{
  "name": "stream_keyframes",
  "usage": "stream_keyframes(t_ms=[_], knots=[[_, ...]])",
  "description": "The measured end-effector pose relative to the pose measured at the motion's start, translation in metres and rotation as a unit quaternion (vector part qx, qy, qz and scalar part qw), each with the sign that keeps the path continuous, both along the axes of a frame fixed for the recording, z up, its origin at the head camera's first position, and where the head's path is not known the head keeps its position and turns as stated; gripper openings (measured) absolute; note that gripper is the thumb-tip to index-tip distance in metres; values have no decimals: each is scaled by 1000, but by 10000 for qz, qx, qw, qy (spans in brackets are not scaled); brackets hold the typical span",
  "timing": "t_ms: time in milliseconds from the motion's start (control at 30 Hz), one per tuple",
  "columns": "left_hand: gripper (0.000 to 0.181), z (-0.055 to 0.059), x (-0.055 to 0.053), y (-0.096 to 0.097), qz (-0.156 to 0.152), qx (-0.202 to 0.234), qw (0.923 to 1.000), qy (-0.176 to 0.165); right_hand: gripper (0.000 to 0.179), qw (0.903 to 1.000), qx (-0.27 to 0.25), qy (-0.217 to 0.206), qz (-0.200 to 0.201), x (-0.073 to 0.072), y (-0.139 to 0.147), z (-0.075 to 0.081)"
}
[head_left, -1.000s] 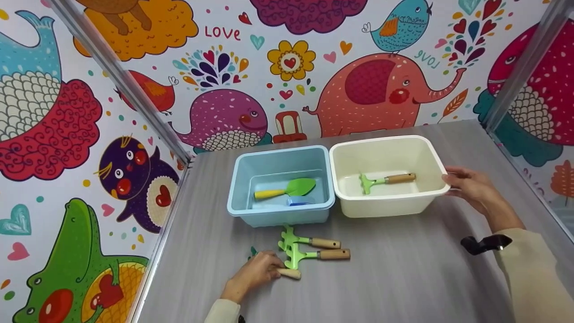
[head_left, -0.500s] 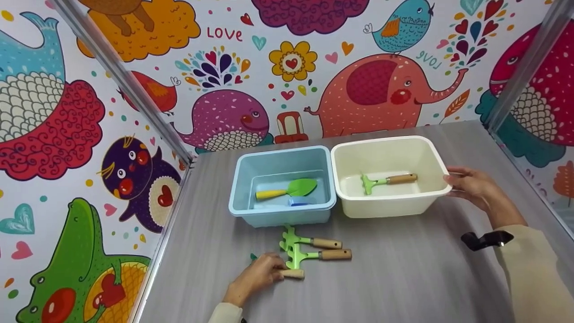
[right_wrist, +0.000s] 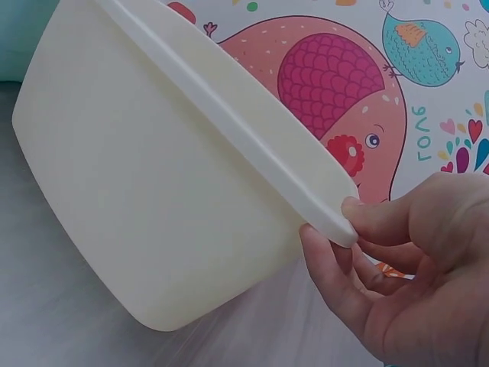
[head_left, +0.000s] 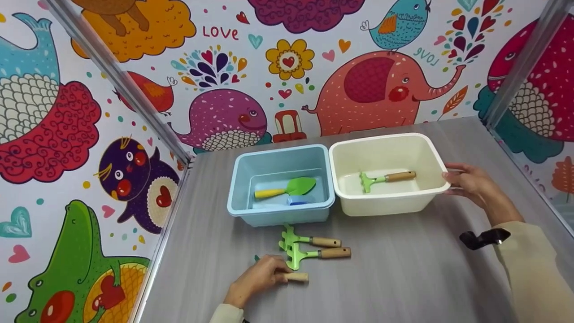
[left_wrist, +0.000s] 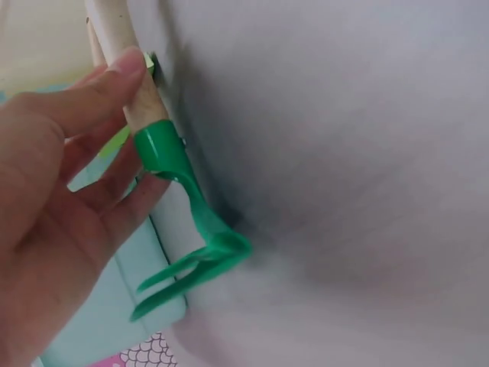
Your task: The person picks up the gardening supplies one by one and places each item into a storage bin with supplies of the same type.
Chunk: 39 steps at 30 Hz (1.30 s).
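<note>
My left hand (head_left: 263, 274) pinches a small hand rake (left_wrist: 155, 145) by its pale wooden handle, thumb on one side and fingers on the other. In the left wrist view its dark green head bends into narrow tines, close over the grey table. Two light green hand rakes with wooden handles, an upper one (head_left: 325, 242) and a lower one (head_left: 334, 253), lie just beyond that hand. At the right, my right hand (head_left: 471, 185) grips the rim corner of a cream bin (right_wrist: 153, 176), thumb on top and fingers beneath. Inside that bin lies another light green rake (head_left: 399, 176).
A light blue bin (head_left: 278, 218) stands left of the cream bin, their rims side by side. It holds a trowel (head_left: 301, 185) with a green blade and yellow handle, plus a blue-edged item (head_left: 298, 200). Patterned walls (head_left: 215, 116) enclose the table (head_left: 381, 269) behind and on both sides.
My left hand has shifted slightly right with the dark green rake, whose handle end now sits farther right. My right hand stays on the cream bin's rim.
</note>
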<state>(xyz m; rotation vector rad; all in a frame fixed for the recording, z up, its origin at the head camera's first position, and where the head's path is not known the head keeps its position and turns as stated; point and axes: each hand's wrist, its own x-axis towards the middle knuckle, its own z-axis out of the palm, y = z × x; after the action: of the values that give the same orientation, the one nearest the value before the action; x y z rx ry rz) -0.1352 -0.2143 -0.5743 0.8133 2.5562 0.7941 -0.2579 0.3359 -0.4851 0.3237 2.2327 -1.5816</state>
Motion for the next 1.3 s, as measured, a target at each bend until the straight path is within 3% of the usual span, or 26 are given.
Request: stream_keyframes(t_ms=[267, 433, 700, 933, 1300], knots=[[20, 4, 2, 2, 257, 318, 9983, -404, 81, 10000, -8, -36, 51, -1, 0, 2], [21, 9, 0, 4, 308, 408, 9979, -405, 82, 9999, 10, -67, 88, -1, 0, 3], [23, 21, -6, 10, 407, 131, 9991, -63, 82, 9999, -76, -94, 91, -2, 2, 3], [25, 27, -10, 18, 445, 179, 9962, 726, 83, 9998, -163, -15, 105, -3, 4, 3], [24, 36, -17, 31, 898, 450, 9895, 1038, 84, 10000, 13, -22, 17, -3, 2, 2]])
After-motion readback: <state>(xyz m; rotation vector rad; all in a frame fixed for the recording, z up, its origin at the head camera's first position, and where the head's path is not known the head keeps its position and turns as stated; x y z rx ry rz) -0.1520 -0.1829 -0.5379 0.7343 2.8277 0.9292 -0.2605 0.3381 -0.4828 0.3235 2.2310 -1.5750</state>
